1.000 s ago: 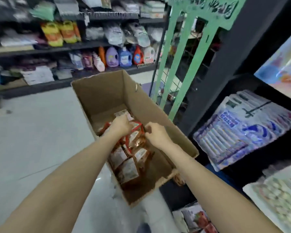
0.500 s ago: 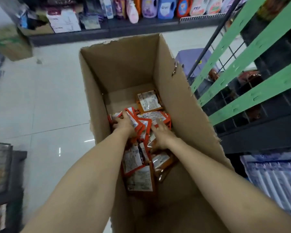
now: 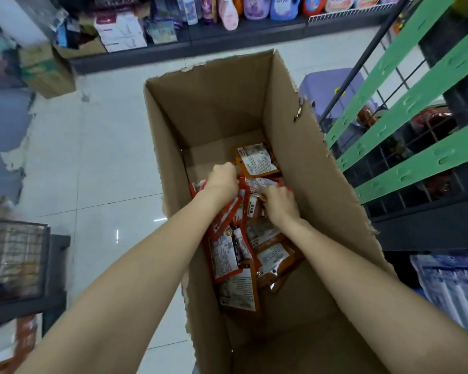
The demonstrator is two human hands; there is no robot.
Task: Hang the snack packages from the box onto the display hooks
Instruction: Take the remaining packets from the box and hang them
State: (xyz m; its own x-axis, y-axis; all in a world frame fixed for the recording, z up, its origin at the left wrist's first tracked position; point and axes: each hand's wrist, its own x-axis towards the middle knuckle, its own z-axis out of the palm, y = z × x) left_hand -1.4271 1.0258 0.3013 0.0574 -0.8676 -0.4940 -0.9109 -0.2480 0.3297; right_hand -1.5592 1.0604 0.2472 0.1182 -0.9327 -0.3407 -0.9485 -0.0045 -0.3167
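Deep inside the box (image 3: 303,163), both hands grip snack packages (image 3: 227,255), left hand (image 3: 222,179) curled tight, right hand (image 3: 280,202) pinching beside it.

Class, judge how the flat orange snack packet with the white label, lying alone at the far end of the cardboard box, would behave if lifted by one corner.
The flat orange snack packet with the white label looks thin, so it is probably light. Its glossy film may feel slippery. Its neighbours lie bent over one another, so it would likely droop rather than stay stiff.
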